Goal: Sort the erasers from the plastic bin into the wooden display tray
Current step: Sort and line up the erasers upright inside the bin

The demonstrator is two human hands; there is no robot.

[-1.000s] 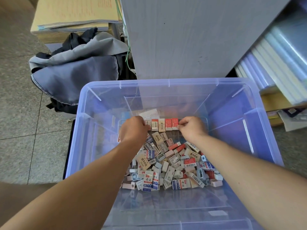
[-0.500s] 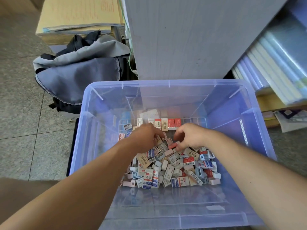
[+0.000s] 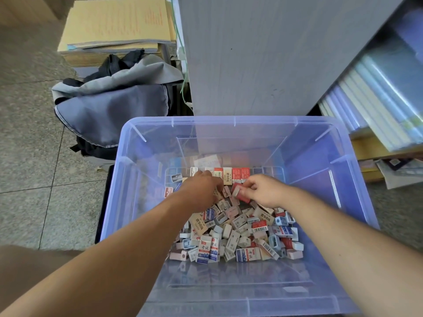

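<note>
A stationery shop's stockroom — shelved notebooks (image 3: 375, 97), stacked paper pads (image 3: 116, 24), a bin of erasers (image 3: 240, 229).

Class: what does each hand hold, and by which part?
The right hand pinches a red eraser by one end; the left hand rests among the erasers, fingers hidden: cannot tell.

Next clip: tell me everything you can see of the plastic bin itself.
The plastic bin is a rectangular tub of translucent blue-violet plastic, open-topped, with ribs inside its corners. It stands upright, tile floor to its left, its far wall near a grey cabinet. A loose pile of erasers covers part of its bottom; a row of erasers stands along the far side. The left hand and right hand reach inside, the right pinching a red eraser.
</note>
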